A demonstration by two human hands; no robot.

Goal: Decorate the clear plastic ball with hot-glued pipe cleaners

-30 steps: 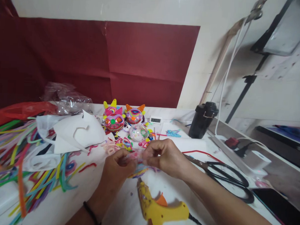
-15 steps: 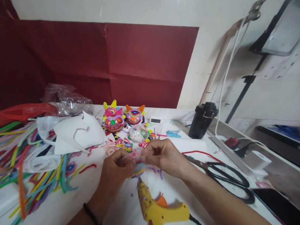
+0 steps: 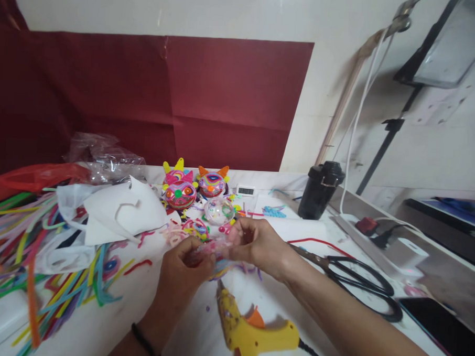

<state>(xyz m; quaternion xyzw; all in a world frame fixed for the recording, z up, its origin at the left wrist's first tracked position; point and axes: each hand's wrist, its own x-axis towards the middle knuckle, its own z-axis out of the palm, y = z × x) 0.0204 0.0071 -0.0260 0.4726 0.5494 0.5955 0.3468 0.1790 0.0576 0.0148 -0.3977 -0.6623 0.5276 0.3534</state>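
Between my hands is a small, clear plastic piece with pink and red bits (image 3: 211,247); its exact kind is too blurred to tell. My left hand (image 3: 184,265) pinches its left side, thumb towards me. Fingers of my right hand (image 3: 254,244) are closed at its right end. Just under the hands lie purple, blue and yellow pipe cleaners (image 3: 229,269). Nearer to me a yellow hot glue gun (image 3: 250,331) rests on its side, nozzle towards the hands. Beyond them sits a clear round plastic case (image 3: 219,211), among colourful decorated pieces (image 3: 196,228).
Decorated cat-like ornaments (image 3: 180,195) stand at the back beside a small digital clock (image 3: 245,191). Many pipe cleaners (image 3: 59,296) and a cut white sheet (image 3: 121,215) cover the left. To the right are black-handled scissors (image 3: 359,278), a phone (image 3: 439,334), a black bottle (image 3: 321,192) and a power strip (image 3: 376,244).
My right fingers have shifted slightly at the clear plastic piece, and more of its pink part shows. Both hands otherwise stay in place.
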